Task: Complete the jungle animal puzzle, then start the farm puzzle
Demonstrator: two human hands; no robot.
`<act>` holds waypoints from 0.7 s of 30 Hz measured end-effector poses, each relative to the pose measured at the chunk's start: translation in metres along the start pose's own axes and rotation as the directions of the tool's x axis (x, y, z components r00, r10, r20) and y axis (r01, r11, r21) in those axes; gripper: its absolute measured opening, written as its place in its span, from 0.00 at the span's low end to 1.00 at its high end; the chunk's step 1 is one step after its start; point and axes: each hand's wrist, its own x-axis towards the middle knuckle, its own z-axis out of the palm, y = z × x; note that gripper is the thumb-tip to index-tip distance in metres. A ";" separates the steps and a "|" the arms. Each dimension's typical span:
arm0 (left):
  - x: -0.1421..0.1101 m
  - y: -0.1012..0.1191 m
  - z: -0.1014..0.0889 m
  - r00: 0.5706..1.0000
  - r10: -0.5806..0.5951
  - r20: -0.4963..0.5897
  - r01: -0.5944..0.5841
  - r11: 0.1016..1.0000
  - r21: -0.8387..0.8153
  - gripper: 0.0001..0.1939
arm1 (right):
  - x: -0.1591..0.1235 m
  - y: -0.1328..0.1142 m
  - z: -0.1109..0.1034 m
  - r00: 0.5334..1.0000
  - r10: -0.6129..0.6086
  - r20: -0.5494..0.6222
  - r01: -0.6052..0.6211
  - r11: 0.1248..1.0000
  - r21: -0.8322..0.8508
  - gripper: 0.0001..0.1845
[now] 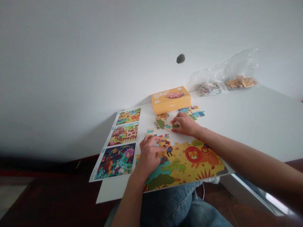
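A partly joined jigsaw puzzle [189,162] with a lion and a crocodile lies at the near edge of the white table [248,119]. My left hand [149,153] rests on its upper left part, fingers curled and pinching a puzzle piece [163,143] against the picture. My right hand [186,123] reaches further back and presses its fingers on a loose piece [170,126] among several loose pieces [162,121] in front of the orange puzzle box [170,99].
A reference sheet [119,145] with three colourful pictures lies left of the puzzle. More loose pieces [193,112] sit right of my right hand. Two clear plastic bags [227,78] holding pieces lean on the wall at the back right. My jeans-clad legs are below the table edge.
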 end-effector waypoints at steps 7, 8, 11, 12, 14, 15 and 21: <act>0.000 -0.001 0.001 1.000 -0.006 -0.002 0.006 1.000 -0.004 0.32 | -0.001 0.003 -0.003 0.976 -0.211 0.052 0.211 0.977 0.010 0.22; 0.000 -0.001 0.001 1.000 -0.006 -0.002 0.006 1.000 -0.006 0.32 | -0.001 0.003 -0.003 0.979 -0.193 0.060 0.193 0.981 -0.002 0.22; -0.001 -0.001 0.001 1.000 -0.002 -0.008 0.002 1.000 -0.009 0.32 | 0.001 0.005 -0.006 0.992 -0.093 0.082 0.097 0.994 -0.042 0.27; -0.001 -0.001 0.001 1.000 0.000 -0.012 0.000 1.000 -0.009 0.32 | 0.001 0.005 -0.006 0.995 -0.053 0.088 0.058 0.997 -0.048 0.29; -0.001 -0.002 0.002 1.000 0.004 -0.015 -0.004 1.000 -0.009 0.32 | 0.003 0.005 -0.006 0.994 0.022 0.109 -0.017 0.999 -0.044 0.32; -0.001 -0.002 0.002 1.000 0.005 -0.015 -0.005 1.000 -0.011 0.32 | 0.003 0.005 -0.006 0.991 0.053 0.121 -0.049 0.998 -0.041 0.32; -0.001 -0.003 0.003 1.000 -0.001 -0.023 0.000 1.000 -0.021 0.32 | 0.002 -0.001 -0.006 0.988 0.155 0.021 -0.154 0.986 -0.064 0.18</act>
